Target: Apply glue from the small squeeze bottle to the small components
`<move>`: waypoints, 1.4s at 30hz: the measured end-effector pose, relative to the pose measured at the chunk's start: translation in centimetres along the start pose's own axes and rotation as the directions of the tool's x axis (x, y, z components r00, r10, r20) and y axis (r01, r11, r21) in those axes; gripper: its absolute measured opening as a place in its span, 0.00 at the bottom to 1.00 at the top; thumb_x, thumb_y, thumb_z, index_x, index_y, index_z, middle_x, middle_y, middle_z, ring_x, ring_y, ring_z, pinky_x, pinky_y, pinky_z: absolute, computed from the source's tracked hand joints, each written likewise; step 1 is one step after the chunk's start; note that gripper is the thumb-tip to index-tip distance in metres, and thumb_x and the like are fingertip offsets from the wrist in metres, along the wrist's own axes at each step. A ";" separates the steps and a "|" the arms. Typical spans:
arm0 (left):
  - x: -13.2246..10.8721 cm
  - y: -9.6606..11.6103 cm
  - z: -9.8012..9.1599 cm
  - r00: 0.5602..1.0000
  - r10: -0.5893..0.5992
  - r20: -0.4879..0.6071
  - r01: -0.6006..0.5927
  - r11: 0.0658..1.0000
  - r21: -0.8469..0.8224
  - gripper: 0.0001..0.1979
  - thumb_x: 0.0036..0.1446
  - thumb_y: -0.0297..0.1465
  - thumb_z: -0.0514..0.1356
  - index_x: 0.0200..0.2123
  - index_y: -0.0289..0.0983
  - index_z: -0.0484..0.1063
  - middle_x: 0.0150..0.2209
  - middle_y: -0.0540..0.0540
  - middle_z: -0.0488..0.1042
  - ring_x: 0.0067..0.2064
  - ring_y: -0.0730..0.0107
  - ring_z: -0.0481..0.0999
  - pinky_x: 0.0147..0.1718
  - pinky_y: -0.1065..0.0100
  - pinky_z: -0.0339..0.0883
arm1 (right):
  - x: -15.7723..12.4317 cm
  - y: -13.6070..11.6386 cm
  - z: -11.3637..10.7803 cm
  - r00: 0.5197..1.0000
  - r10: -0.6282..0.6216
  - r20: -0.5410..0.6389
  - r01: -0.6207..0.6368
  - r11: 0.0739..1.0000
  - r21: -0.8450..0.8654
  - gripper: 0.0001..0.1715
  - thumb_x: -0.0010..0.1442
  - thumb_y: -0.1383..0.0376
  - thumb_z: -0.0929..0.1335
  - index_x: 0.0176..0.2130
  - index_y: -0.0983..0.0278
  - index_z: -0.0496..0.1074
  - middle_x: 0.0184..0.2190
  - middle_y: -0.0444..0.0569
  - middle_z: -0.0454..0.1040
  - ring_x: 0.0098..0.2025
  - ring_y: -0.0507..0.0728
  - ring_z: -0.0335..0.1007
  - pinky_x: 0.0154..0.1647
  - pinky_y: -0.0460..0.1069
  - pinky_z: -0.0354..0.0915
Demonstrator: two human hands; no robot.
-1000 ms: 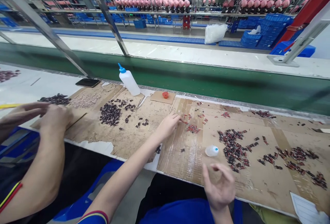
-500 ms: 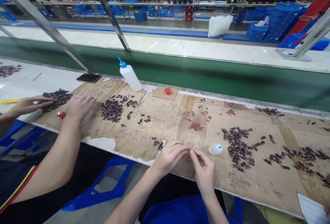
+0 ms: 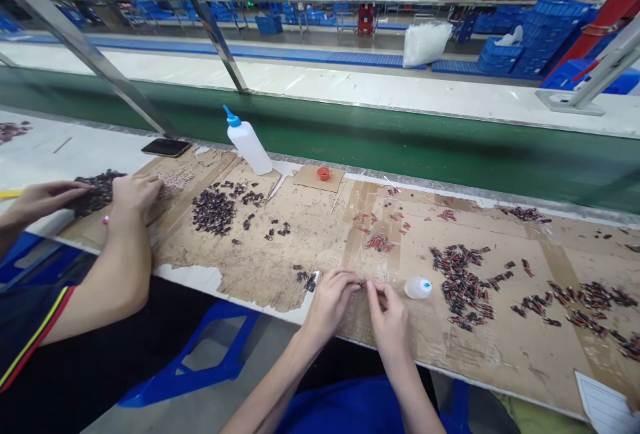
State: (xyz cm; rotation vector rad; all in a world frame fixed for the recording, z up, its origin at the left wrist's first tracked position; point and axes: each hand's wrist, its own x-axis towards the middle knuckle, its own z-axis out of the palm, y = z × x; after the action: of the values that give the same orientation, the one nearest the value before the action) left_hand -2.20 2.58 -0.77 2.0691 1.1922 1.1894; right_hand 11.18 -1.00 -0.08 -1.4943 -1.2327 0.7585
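One tiny dark part (image 3: 363, 283) is pinched between the left hand (image 3: 327, 304) and the right hand (image 3: 389, 321), close together over brown cardboard sheeting (image 3: 505, 354); a light, steady grip, clear of the small translucent blue-tipped bottle (image 3: 417, 287), should suit it.

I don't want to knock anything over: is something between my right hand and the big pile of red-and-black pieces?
Yes: the small translucent bottle sits between your right hand and the big pile of red-and-black pieces. Nothing else visible stands in that gap.
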 end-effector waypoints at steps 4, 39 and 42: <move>0.2 1.6 -0.5 0.977 -0.212 0.012 0.209 0.956 -0.205 0.06 0.59 0.30 0.60 0.31 0.37 0.76 0.31 0.46 0.79 0.34 0.67 0.79 0.34 0.68 0.76 | -0.2 -0.8 -0.2 1.000 -0.008 0.015 0.007 1.000 0.013 0.17 0.64 0.55 0.64 0.34 0.64 0.74 0.34 0.54 0.80 0.33 0.57 0.78 0.35 0.49 0.75; 0.3 6.9 -1.4 0.874 -0.477 0.095 0.451 0.720 -0.527 0.05 0.53 0.31 0.64 0.32 0.36 0.80 0.34 0.43 0.81 0.38 0.65 0.81 0.41 0.68 0.75 | -1.4 -2.9 -2.0 0.980 -0.145 -0.138 0.158 0.983 0.090 0.09 0.60 0.63 0.69 0.30 0.63 0.77 0.34 0.53 0.82 0.37 0.59 0.80 0.41 0.52 0.76; 0.3 7.0 -1.4 0.874 -0.477 0.095 0.451 0.721 -0.526 0.05 0.52 0.30 0.64 0.32 0.36 0.79 0.34 0.43 0.81 0.38 0.65 0.80 0.41 0.69 0.75 | -1.0 -3.5 -2.4 0.998 -0.054 -0.043 0.063 0.970 0.234 0.12 0.60 0.59 0.68 0.30 0.63 0.78 0.34 0.54 0.81 0.37 0.59 0.79 0.39 0.52 0.75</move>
State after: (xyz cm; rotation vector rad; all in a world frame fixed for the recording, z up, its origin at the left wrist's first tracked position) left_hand -0.16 -0.78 5.25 1.2323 1.1403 1.1514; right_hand 12.02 -2.79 3.80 -1.2676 -1.1124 0.8051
